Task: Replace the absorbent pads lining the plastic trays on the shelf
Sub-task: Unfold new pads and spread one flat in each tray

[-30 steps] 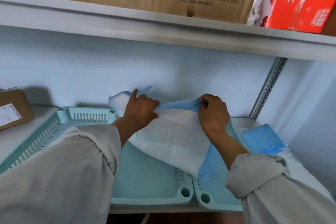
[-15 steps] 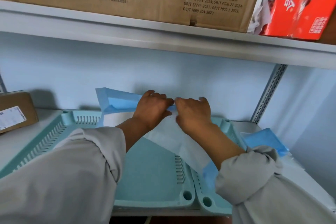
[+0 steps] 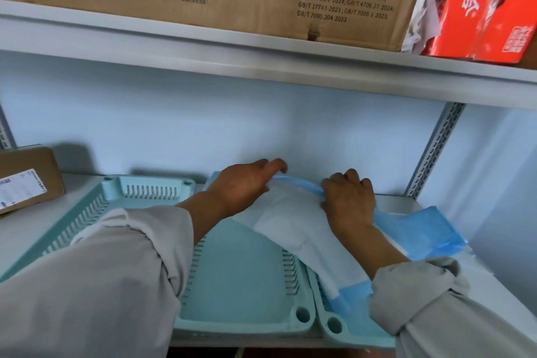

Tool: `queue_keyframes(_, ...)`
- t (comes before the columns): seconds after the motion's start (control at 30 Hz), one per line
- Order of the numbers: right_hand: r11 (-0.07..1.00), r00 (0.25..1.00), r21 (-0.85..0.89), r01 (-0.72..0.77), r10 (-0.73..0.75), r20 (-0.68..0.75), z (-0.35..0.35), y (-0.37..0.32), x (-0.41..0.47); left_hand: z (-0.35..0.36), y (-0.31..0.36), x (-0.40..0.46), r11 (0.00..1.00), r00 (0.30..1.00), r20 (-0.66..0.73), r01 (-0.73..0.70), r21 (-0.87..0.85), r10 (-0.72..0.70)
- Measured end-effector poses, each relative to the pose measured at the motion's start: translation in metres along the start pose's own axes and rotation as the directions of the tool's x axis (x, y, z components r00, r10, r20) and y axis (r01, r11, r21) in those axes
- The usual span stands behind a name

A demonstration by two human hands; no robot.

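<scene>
Both hands have moved apart along the far edge since half a second ago, when they met mid-pad. The white absorbent pad with blue border (image 3: 293, 229) now lies lower, draped across the right-hand pale teal plastic tray (image 3: 334, 325), centre-right of frame. Left hand (image 3: 244, 186) presses on the pad's far edge, fingers fairly straight; right hand (image 3: 348, 195) has fingers curled over the blue border, gripping it. Judgement: spreading step under way, pad not yet flat. The left-hand teal slotted tray (image 3: 238, 279) shows a bare floor. A folded blue pad (image 3: 427, 232) sits at right. Sleeves hide the pad's near corners and much of both trays.
</scene>
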State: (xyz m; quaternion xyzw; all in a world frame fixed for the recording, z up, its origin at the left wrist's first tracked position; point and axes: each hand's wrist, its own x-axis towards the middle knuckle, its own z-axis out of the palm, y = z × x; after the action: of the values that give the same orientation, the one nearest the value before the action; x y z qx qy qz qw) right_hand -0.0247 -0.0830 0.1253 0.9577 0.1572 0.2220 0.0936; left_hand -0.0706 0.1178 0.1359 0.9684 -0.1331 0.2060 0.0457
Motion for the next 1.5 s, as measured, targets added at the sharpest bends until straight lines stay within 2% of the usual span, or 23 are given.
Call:
queue_keyframes(0.1,0.981,0.998,0.187,0.051,-0.042,-0.05,-0.01,-0.013,0.005,-0.007,0.01,0.012,0.988,0.991,-0.023,-0.128,0.085,0.13)
queue_keyframes(0.17,0.923,0.999,0.385,-0.024,0.036,-0.024,-0.019,-0.013,0.01,-0.012,0.011,0.017,0.977,0.986,0.006,-0.168,0.134,0.169)
queue_keyframes(0.33,0.671,0.979,0.715,-0.196,0.09,0.184,-0.016,-0.007,0.022,-0.019,0.008,0.024,0.98,0.992,0.085,-0.111,0.168,0.097)
queue_keyframes(0.47,0.615,0.972,0.754,-0.233,0.139,0.187,-0.011,0.001,0.021,-0.021,0.013,0.033,0.996,0.98,0.2,0.001,0.092,-0.019)
queue_keyframes(0.6,0.687,0.953,0.666,-0.292,0.156,0.258,-0.004,0.008,0.019,-0.038,0.012,0.044,0.998,0.97,0.235,0.052,0.043,-0.061)
queue_keyframes(0.7,0.644,0.95,0.701,-0.307,0.165,0.266,-0.003,0.014,0.019,-0.056,0.011,0.054,0.996,0.968,0.236,0.071,0.045,-0.079)
queue_keyframes(0.77,0.572,0.953,0.768,-0.29,0.099,0.286,-0.005,0.012,0.018,-0.06,0.013,0.06,0.989,0.982,0.168,0.069,0.13,-0.09)
queue_keyframes(0.9,0.376,0.95,0.884,-0.276,-0.035,0.311,-0.009,0.004,0.011,-0.049,0.022,0.065,0.957,0.983,-0.139,0.154,0.247,-0.122)
queue_keyframes(1.0,0.262,0.934,0.906,-0.332,-0.043,0.355,-0.011,0.002,0.006,-0.04,0.027,0.065,0.958,0.96,-0.236,0.198,0.207,-0.148)
queue_keyframes(1.07,0.238,0.922,0.9,-0.366,-0.037,0.385,-0.011,0.0,0.007,-0.036,0.03,0.064,0.957,0.953,-0.254,0.215,0.195,-0.163)
queue_keyframes(1.13,0.173,0.914,0.901,-0.397,-0.014,0.406,-0.011,-0.001,0.007,-0.029,0.03,0.063,0.958,0.924,-0.346,0.233,0.169,-0.164)
queue_keyframes(1.17,0.095,0.904,0.9,-0.426,0.012,0.427,-0.011,-0.001,0.008,-0.025,0.03,0.061,0.959,0.893,-0.413,0.251,0.13,-0.178)
queue_keyframes(1.23,-0.19,0.863,0.849,-0.494,0.011,0.505,-0.015,0.003,0.01,-0.016,0.026,0.055,0.947,0.82,-0.503,0.32,0.009,-0.273)
queue_keyframes(1.3,-0.467,0.845,0.737,-0.489,-0.046,0.532,-0.024,0.009,0.014,-0.006,0.019,0.045,0.882,0.764,-0.443,0.432,-0.189,-0.469)
queue_keyframes(1.33,-0.554,0.845,0.689,-0.468,-0.053,0.532,-0.028,0.014,0.017,0.004,0.011,0.042,0.809,0.728,-0.357,0.495,-0.316,-0.585)
queue_keyframes(1.4,-0.622,0.848,0.657,-0.426,-0.02,0.53,-0.032,0.025,0.021,0.019,0.005,0.034,0.569,0.653,-0.07,0.597,-0.566,-0.754)
queue_keyframes(1.43,-0.642,0.851,0.651,-0.406,-0.005,0.526,-0.032,0.031,0.021,0.029,0.001,0.03,0.42,0.628,0.103,0.624,-0.659,-0.771)
queue_keyframes(1.5,-0.668,0.844,0.638,-0.383,0.029,0.536,-0.022,0.044,0.019,0.046,0.001,0.015,0.203,0.613,0.421,0.695,-0.69,-0.668)
